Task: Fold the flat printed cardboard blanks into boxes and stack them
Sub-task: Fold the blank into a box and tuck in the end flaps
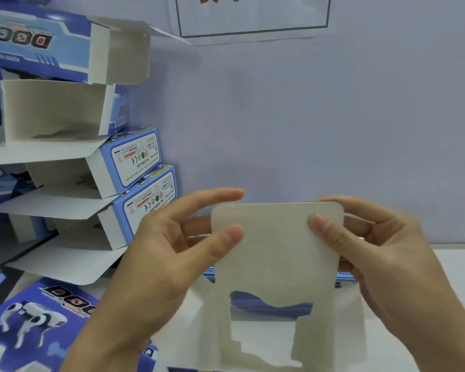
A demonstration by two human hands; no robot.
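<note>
Both hands held 1 cardboard blank (277,253) upright over the white tabletop (451,267), grey unprinted side facing the camera. Left hand (167,251) pinched its top flap w/ thumb in front, fingers behind; right hand (381,251) pinched the opp. edge likewise. Folded boxes (91,162) sat stacked at left, flaps open; flat printed blanks (38,318) lay below them.
</note>
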